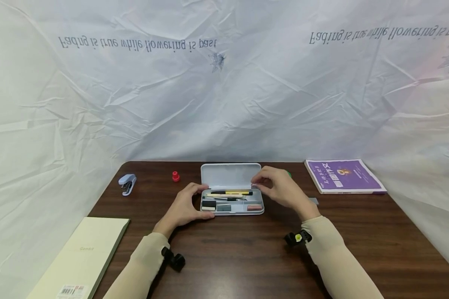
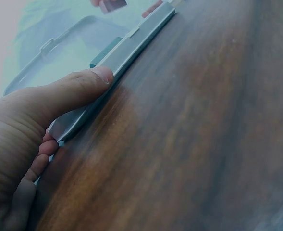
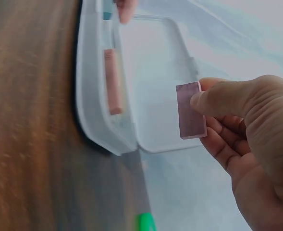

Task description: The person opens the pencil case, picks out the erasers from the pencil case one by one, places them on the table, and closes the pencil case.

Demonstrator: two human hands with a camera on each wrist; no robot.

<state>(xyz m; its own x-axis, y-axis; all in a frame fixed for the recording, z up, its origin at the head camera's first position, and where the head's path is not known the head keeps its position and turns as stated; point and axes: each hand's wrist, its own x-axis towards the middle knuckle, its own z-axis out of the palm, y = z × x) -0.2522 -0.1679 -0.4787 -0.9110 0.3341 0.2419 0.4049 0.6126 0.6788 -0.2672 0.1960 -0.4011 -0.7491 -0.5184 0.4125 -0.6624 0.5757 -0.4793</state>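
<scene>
Mauve and flat-faced, the block (image 3: 189,118) pinched in the right hand (image 1: 280,187) shows clearly only from the right wrist, by the open case (image 1: 230,176)'s right end; the left hand (image 1: 183,205) grips its round-cornered left end on the wood-grained tabletop (image 1: 239,257).

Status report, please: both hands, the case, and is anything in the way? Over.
Left hand grips left end of case. Right hand pinches block. Case open, pens inside. No obstacle seen between block and case.
</scene>
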